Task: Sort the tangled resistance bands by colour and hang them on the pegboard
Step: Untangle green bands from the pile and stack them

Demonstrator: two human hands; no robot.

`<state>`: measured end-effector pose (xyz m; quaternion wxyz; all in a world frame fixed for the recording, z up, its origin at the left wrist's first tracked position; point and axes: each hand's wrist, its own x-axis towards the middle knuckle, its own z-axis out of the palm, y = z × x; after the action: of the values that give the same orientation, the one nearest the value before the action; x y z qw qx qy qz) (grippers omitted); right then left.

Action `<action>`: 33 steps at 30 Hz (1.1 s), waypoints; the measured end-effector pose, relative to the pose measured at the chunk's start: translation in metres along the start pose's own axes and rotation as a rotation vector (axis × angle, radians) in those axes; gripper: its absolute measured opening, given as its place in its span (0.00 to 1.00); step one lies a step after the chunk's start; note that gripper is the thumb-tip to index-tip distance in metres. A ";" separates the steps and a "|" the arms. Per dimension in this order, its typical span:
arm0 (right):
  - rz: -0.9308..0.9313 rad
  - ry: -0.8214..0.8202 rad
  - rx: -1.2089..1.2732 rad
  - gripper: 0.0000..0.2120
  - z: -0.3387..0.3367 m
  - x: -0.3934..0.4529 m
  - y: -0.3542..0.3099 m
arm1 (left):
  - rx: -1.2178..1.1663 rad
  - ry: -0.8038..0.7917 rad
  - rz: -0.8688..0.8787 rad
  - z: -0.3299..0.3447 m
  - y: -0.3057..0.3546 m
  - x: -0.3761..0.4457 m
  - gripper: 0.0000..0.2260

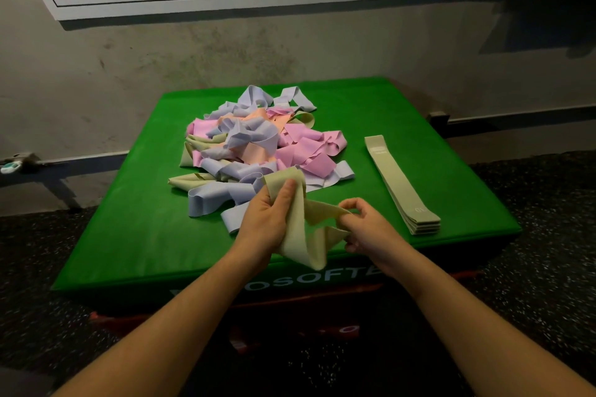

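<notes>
My left hand point(271, 219) is gripping a pale green band point(306, 235) at the near edge of the green mat point(129, 235) while my right hand point(364, 229) is pinching its other end; it is twisting, risking a messy fold onto the stack point(403, 187), right of the tangled pile point(258, 145)

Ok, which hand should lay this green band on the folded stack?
Right, probably. The right hand pinches the green band on the side nearer the folded stack; the left hand grips it beside the tangled pile.
</notes>
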<state>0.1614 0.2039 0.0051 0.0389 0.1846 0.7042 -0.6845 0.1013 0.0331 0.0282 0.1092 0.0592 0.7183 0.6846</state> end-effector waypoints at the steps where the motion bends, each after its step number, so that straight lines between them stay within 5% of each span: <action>1: -0.002 -0.003 -0.094 0.07 0.000 -0.002 -0.001 | 0.000 0.009 -0.005 0.000 0.000 0.001 0.10; 4: 0.023 -0.089 -0.103 0.08 0.002 -0.008 -0.005 | -0.015 0.024 -0.006 0.001 -0.001 0.003 0.11; 9: 0.107 -0.289 0.451 0.16 0.000 -0.012 -0.003 | -0.098 0.076 -0.028 0.001 -0.005 0.010 0.14; 14: 0.101 -0.256 0.685 0.22 -0.003 -0.015 -0.010 | -0.276 0.090 -0.084 -0.004 -0.007 0.016 0.08; 18: 0.099 -0.333 0.767 0.31 -0.010 -0.013 -0.011 | -0.302 0.091 -0.091 -0.010 -0.010 0.018 0.12; 22: 0.102 -0.408 0.790 0.28 -0.015 -0.011 -0.010 | -0.313 0.097 -0.077 -0.014 -0.009 0.018 0.15; 26: 0.109 -0.310 0.544 0.15 -0.010 -0.007 -0.010 | -0.348 0.111 -0.063 -0.018 -0.006 0.020 0.14; 33: 0.004 0.026 -0.178 0.16 0.003 0.002 -0.005 | -0.287 0.093 0.024 -0.011 -0.006 0.018 0.09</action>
<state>0.1573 0.2017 0.0094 0.0475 0.1907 0.7622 -0.6168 0.0812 0.0266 0.0209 0.0749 0.0202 0.6167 0.7834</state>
